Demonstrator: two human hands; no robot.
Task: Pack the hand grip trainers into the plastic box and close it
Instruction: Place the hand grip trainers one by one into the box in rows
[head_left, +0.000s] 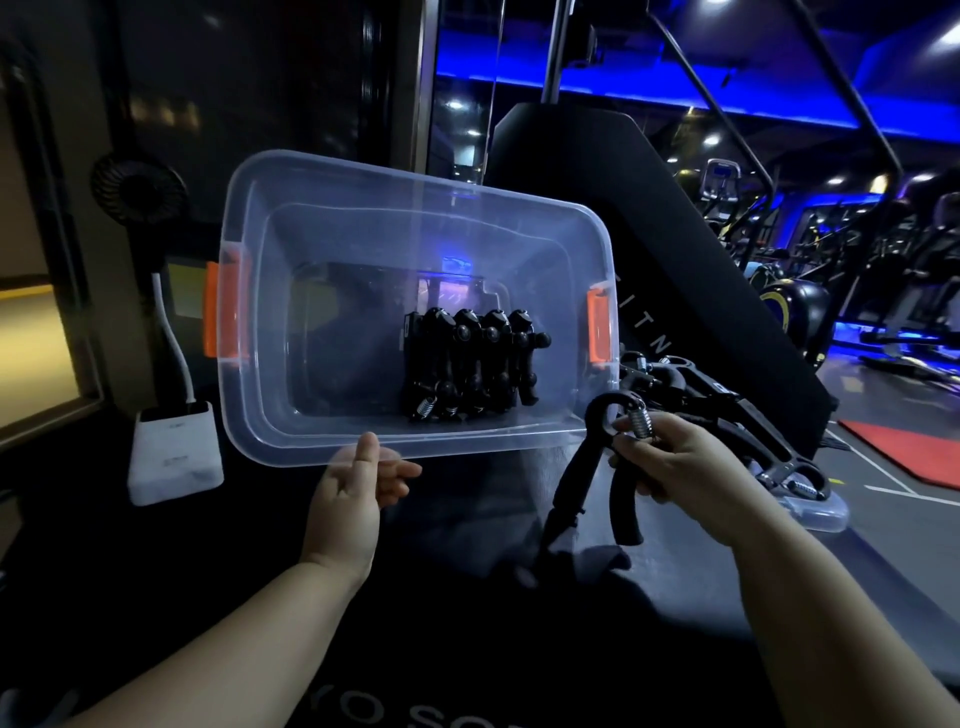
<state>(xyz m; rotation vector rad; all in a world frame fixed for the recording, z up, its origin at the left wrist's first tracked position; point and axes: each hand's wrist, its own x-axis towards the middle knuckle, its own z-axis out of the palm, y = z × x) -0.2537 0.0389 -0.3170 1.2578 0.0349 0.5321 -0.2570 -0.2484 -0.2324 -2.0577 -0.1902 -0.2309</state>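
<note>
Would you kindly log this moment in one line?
left hand: holds plastic box rim | right hand: grips trainer | packed trainers: row inside box | lid: off

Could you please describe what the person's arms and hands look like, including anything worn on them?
Both the left hand and the right hand are bare: no gloves, and no rings show. The left forearm and right forearm are uncovered down to the frame's lower edge, with no sleeve, watch or wristband in view.
</note>
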